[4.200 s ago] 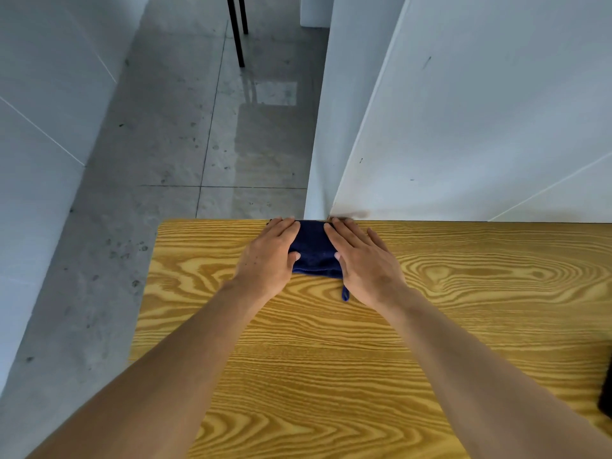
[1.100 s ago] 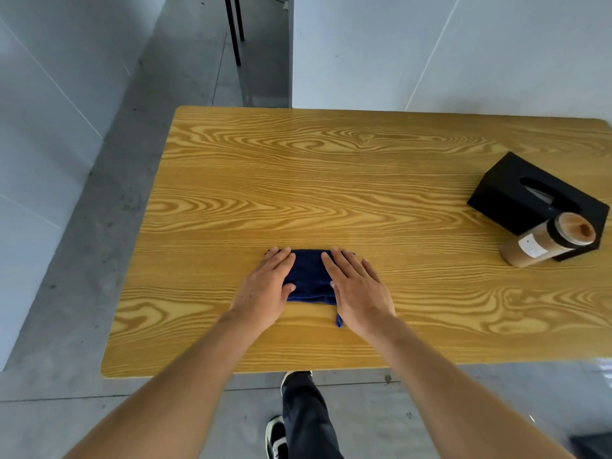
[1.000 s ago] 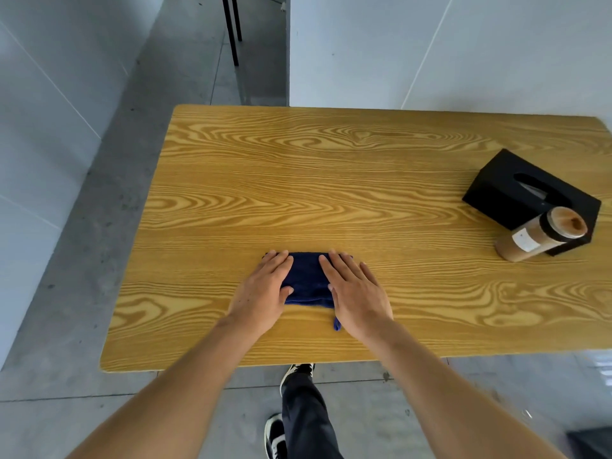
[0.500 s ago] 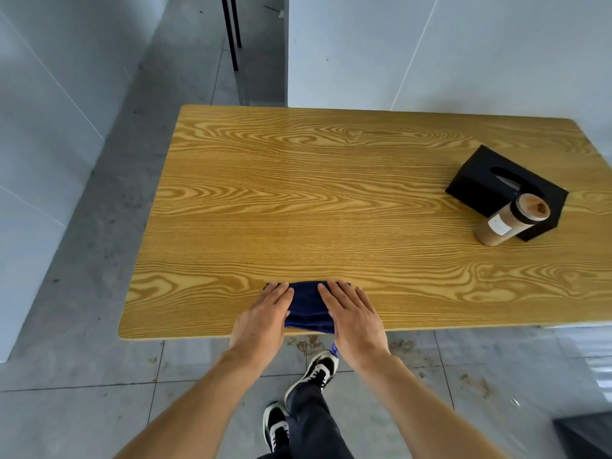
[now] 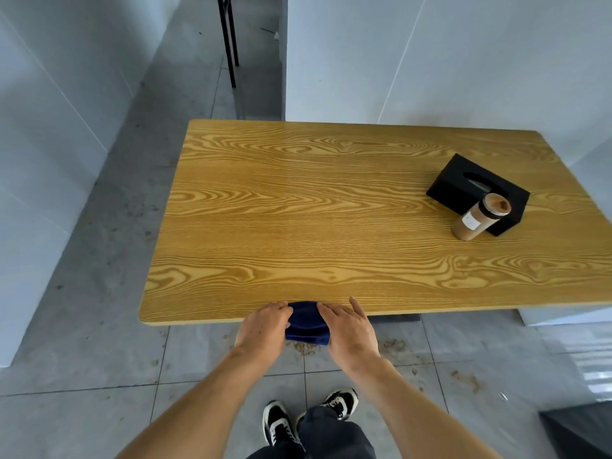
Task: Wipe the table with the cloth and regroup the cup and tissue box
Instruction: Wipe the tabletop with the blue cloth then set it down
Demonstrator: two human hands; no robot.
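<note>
A dark blue folded cloth (image 5: 307, 323) hangs over the near edge of the wooden table (image 5: 331, 210), half off it. My left hand (image 5: 265, 329) holds its left side and my right hand (image 5: 349, 329) its right side, both past the table's edge. At the right of the table stands a black tissue box (image 5: 463, 187). A brown cup with a pale lid (image 5: 477, 217) stands upright against the box's near side.
White wall panels close in behind and left of the table. Black metal legs (image 5: 230, 41) stand on the grey tiled floor at the back. Crumbs lie on the floor (image 5: 304, 349) below the cloth. My shoes (image 5: 308, 415) are below. A dark object (image 5: 583, 429) sits bottom right.
Both hands dragged the cloth from the table's far edge straight back to the near edge; now the cloth slips partly over it. Cup and box have not moved on the table.
</note>
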